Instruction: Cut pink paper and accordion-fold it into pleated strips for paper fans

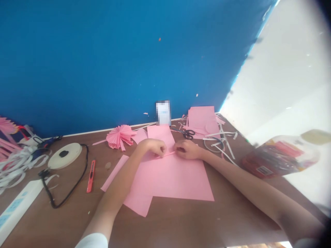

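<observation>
The left hand (152,147) and right hand (186,150) both grasp a pink paper strip (165,155), pinching it just above a pink sheet (173,181) on the worktop (165,224). Scissors (188,134) lie near the back edge, a red cutter (90,175) lies well left, and the sheet stops short of the front edge.

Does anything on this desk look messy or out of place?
Yes, it looks untidy: curly white paper strips lie strewn beside the scissors, and a loose black cable snakes across the desk.
</observation>
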Demonstrator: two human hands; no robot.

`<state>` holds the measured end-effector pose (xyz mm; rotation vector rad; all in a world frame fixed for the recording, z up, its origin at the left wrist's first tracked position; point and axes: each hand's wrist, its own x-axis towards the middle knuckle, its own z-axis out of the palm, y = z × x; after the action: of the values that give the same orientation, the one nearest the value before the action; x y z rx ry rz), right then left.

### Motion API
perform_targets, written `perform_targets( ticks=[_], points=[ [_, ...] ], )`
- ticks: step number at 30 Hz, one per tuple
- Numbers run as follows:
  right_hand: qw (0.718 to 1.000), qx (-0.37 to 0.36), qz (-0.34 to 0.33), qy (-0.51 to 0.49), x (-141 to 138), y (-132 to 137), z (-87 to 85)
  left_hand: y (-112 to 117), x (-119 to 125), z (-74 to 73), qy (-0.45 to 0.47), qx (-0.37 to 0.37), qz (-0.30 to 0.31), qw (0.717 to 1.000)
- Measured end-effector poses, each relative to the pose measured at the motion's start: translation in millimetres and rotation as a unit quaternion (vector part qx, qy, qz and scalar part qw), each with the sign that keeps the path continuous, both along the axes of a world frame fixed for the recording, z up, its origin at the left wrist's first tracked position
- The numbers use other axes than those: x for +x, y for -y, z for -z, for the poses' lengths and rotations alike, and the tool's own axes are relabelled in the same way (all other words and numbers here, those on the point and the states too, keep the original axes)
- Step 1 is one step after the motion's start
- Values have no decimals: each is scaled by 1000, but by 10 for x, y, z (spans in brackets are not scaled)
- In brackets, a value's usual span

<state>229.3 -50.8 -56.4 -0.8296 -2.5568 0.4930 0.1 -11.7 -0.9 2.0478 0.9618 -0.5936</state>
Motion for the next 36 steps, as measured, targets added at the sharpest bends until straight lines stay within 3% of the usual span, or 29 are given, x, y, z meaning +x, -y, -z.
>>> perform_targets(
  ticks=[14, 23, 33, 36],
  points=[
    [994, -86, 62, -32, -53, -39, 15, -6, -143, -92, -79, 31, -39, 996],
    [989, -122, 81, -21, -80, -27, -107, 23, -83, -157, -148, 52, -71, 985],
    [987, -125, 96, -9, -99, -18, -125, 82, -56, -223, -191, 93, -89, 973],
    [993, -88, 82, -18, -81, 2, -118, 58, -91, -211, -194, 98, -95, 971]
  ],
)
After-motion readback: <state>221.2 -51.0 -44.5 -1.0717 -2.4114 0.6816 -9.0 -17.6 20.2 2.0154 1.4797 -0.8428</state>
